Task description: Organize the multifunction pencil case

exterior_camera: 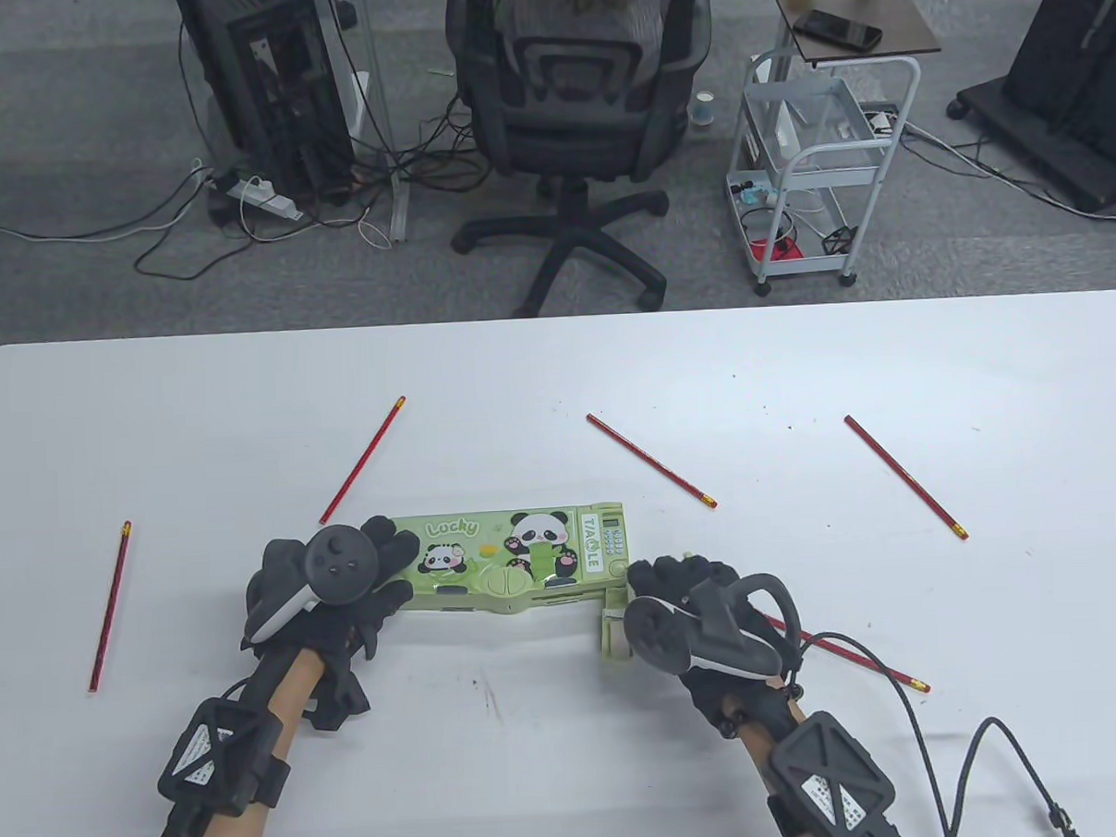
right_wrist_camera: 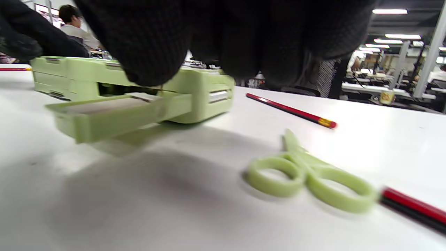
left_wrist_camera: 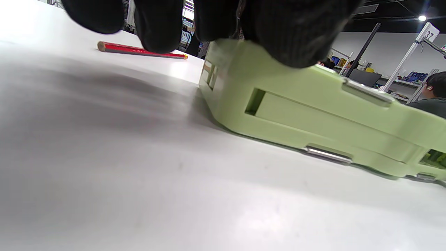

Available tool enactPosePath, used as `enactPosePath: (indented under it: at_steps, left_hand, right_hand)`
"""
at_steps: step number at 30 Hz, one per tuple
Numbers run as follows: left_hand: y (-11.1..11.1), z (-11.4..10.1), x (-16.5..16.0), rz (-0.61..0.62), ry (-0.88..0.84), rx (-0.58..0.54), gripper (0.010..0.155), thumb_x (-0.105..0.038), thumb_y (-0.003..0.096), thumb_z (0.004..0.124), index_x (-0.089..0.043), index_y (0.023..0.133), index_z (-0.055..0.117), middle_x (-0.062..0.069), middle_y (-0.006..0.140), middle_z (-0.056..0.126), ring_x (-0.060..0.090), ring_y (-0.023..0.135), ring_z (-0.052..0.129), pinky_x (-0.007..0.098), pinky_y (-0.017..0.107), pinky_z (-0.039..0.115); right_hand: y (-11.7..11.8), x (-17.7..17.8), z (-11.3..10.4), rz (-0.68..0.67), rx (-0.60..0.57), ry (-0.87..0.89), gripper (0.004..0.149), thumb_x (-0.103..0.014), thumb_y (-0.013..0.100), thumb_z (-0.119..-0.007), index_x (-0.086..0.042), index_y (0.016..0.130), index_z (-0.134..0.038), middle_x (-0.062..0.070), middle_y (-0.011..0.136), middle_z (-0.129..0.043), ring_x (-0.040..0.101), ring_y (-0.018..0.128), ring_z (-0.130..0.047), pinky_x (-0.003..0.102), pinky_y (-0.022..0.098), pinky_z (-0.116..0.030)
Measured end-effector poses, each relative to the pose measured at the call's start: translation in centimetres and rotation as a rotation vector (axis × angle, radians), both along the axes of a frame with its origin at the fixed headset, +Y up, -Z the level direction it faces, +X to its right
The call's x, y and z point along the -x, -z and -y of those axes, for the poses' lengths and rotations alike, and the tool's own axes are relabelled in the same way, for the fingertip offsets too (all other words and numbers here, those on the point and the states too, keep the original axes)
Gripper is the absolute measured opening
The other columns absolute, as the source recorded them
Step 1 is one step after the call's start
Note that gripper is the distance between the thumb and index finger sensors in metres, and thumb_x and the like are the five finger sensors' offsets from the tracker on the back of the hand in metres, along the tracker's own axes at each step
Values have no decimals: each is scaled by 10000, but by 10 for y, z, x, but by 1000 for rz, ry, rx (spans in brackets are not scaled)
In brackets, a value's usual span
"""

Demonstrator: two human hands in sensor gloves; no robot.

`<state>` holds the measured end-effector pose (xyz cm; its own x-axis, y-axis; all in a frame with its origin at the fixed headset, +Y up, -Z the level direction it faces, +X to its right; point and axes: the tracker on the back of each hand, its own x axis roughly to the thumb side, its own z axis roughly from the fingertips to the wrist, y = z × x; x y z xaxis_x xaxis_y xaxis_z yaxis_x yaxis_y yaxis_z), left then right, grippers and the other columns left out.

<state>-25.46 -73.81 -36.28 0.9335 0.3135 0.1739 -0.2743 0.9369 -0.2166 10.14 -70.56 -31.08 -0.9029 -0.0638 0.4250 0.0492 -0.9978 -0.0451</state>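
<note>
A green panda pencil case [exterior_camera: 513, 559] lies flat near the table's front edge. My left hand [exterior_camera: 379, 565] grips its left end, fingers over the top [left_wrist_camera: 271, 31] and thumb at the front side. My right hand [exterior_camera: 662, 585] has curled fingers on the case's right end [right_wrist_camera: 198, 94]. Below those fingers a small drawer [exterior_camera: 613, 631] sticks out of the front side [right_wrist_camera: 115, 116]. Green scissors [right_wrist_camera: 308, 176] lie on the table just right of the drawer; in the table view my right hand hides them. Several red pencils lie scattered, one [exterior_camera: 864, 661] under my right wrist.
Other red pencils lie at the far left [exterior_camera: 110, 606], behind the case's left end [exterior_camera: 364, 459], behind its right end [exterior_camera: 650, 460] and at the right [exterior_camera: 904, 475]. A glove cable [exterior_camera: 923, 735] trails at the front right. An office chair [exterior_camera: 564, 132] and a cart [exterior_camera: 815, 167] stand beyond the table.
</note>
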Motion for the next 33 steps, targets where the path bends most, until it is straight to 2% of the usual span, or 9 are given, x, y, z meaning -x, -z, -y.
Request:
enactPosePath:
  at_steps: [5,8,20,26,33]
  left_hand:
    - [0,0,0,1,2,0,585,-386,460,784,-333,1022,633,53,1189,542,437,1056,674,708,687,584]
    - [0,0,0,1,0,0,585,-386,461,782,-332,1024,631,53,1189,541,438,1055,674,708,687,585]
    - [0,0,0,4,-4,2,586,-387,461,783,-334,1024,630,54,1189,538,435,1055,676,708,687,585]
    - [0,0,-1,3,-6,2,585,-387,461,782,-334,1023,631,52,1189,538,435,1054,677,708,686,587]
    - [0,0,0,2,-14,7,585,-385,460,784,-335,1022,631,54,1190,533,437,1053,678,709,685,587]
  right_hand:
    - [9,-12,11,12,100,-60,951,-447,449,-835,-12,1129,-332,364,1104,-411,622,981,-529,704,709,-525]
    - [10,-6,19,-10,164,-86,1035,-488,428,-823,-1,1130,-237,394,1110,-289,653,989,-430,722,711,-456]
    - [23,26,26,13,170,-90,1164,-570,381,-770,81,1103,-131,449,1083,-263,679,983,-416,737,707,-446]
    - [33,44,27,63,150,-165,1197,-588,372,-756,126,1086,-114,496,1056,-261,705,968,-436,754,696,-471]
    - [47,52,30,131,213,-207,1247,-612,362,-736,136,1057,-19,539,1020,-205,736,958,-400,769,691,-461]
